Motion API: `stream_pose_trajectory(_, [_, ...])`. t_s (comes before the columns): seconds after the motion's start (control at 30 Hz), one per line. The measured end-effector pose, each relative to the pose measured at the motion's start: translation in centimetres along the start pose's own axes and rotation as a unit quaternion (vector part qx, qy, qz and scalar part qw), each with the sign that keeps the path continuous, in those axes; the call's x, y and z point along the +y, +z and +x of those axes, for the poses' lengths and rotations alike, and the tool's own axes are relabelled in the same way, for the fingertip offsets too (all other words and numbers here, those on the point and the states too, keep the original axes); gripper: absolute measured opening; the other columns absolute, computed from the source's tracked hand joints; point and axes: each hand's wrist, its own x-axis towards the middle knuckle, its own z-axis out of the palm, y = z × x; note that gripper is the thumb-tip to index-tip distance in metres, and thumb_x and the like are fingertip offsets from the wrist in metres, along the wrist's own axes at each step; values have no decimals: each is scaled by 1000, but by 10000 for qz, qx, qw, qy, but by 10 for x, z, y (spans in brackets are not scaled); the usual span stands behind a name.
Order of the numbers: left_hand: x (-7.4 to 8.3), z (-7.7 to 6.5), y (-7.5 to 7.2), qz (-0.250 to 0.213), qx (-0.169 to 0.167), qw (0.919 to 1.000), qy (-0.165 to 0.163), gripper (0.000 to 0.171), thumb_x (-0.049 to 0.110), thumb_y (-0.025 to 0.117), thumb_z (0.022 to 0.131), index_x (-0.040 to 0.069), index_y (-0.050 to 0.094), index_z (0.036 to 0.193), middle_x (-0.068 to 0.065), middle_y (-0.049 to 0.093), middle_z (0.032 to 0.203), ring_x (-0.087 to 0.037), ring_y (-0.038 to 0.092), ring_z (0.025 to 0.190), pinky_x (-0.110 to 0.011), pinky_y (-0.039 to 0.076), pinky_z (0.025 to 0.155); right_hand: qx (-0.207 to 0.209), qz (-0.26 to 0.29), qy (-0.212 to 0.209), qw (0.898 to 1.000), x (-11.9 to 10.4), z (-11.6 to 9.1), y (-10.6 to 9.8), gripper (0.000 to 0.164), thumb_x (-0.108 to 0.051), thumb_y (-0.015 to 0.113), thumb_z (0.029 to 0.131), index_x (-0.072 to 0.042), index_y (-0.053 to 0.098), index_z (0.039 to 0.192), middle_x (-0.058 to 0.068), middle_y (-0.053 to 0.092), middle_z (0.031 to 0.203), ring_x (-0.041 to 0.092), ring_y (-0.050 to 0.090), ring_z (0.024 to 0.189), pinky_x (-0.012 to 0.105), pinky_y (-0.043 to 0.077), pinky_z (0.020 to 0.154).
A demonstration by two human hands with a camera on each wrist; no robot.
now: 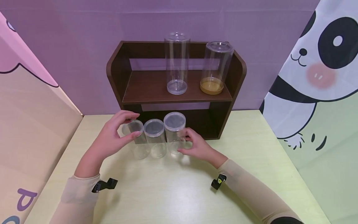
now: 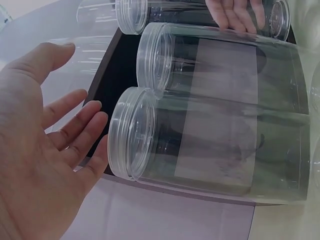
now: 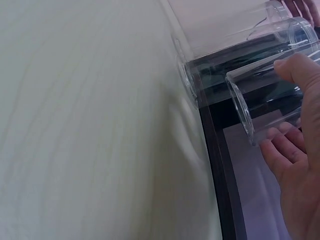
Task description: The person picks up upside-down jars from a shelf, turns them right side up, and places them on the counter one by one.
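Three clear lidded jars stand side by side in front of the brown shelf (image 1: pixel 176 102): a left jar (image 1: pixel 141 147), a middle jar (image 1: pixel 157 146) and a right jar (image 1: pixel 174 137). My right hand (image 1: pixel 197 146) grips the right jar from its right side, thumb in front and fingers behind. In the right wrist view that jar's base appears raised off the table. My left hand (image 1: pixel 112 133) is spread beside the lid (image 2: pixel 131 134) of the left jar, thumb and fingers apart. Whether a fingertip touches that lid, I cannot tell.
On the upper shelf stand a tall clear cylinder (image 1: pixel 177 62) and a wider jar (image 1: pixel 218 63) with a gold base. The shelf's lower compartment (image 1: pixel 198 121) is behind the jars. Pale table (image 1: pixel 167 193) extends towards me, with printed cloth walls around it.
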Motion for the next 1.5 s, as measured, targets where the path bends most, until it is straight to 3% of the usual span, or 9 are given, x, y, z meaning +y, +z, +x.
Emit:
stream_pose_trajectory(0.3, [-1, -1, -1, 133, 2, 9999, -61, 54, 2, 88, 92, 8, 69, 142, -4, 66, 138, -26, 62, 124, -17, 45, 111, -53, 125, 179, 9997, 9, -1, 5, 61, 7, 90, 85, 3, 56, 136, 16, 62, 133, 30, 64, 125, 38, 54, 116])
stream_pose_trajectory(0.67, [-2, -3, -1, 273, -67, 9992, -272, 52, 8, 87, 94, 10, 69, 143, -5, 65, 140, -27, 63, 125, -24, 47, 110, -97, 172, 599, 9980, 22, -8, 13, 61, 4, 91, 86, 3, 56, 136, 17, 63, 135, 34, 63, 131, 40, 52, 119])
stream_pose_trajectory(1.03, [-3, -3, 0, 181, -58, 9994, -294, 50, 6, 86, 95, 11, 69, 142, -6, 65, 139, -26, 63, 124, -20, 46, 110, -250, 197, 1061, 9938, 22, -8, 14, 67, -5, 93, 88, -4, 54, 143, 13, 63, 142, 34, 62, 141, 44, 49, 121])
stream_pose_trajectory(1.3, [-3, -2, 1, 145, -57, 9995, -270, 48, 5, 86, 95, 10, 70, 140, -1, 65, 138, -25, 63, 124, -20, 46, 110, -286, 279, 1104, 9931, 21, -7, 13, 69, -1, 93, 88, -2, 53, 143, 15, 62, 142, 33, 60, 141, 43, 47, 123])
stream_pose_trajectory(1.5, [-1, -2, 2, 129, -77, 9995, -286, 47, 4, 85, 95, 9, 70, 139, -7, 66, 138, -26, 64, 124, -20, 47, 110, -281, 291, 1088, 9932, 23, -7, 13, 68, -2, 93, 88, -2, 53, 142, 14, 62, 140, 33, 61, 140, 43, 48, 123])
